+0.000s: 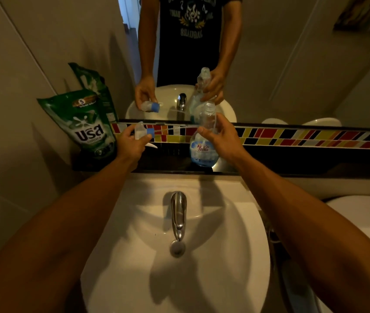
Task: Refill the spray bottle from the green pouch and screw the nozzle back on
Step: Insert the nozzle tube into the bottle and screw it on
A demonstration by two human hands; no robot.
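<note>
A clear spray bottle (203,147) with a blue and white label stands on the dark ledge behind the sink, its neck open. My right hand (221,137) grips it around the upper body. My left hand (132,143) holds the detached white spray nozzle (142,131) with its blue collar pointing right; its thin dip tube reaches toward the bottle. The green pouch (84,125) stands upright on the ledge's left end, leaning against the wall, just left of my left hand.
A white sink (236,222) with a chrome tap (178,215) lies below the ledge (292,159). A mirror (269,64) above a strip of coloured tiles (292,135) reflects the person and both hands. A white toilet (364,213) sits at the right.
</note>
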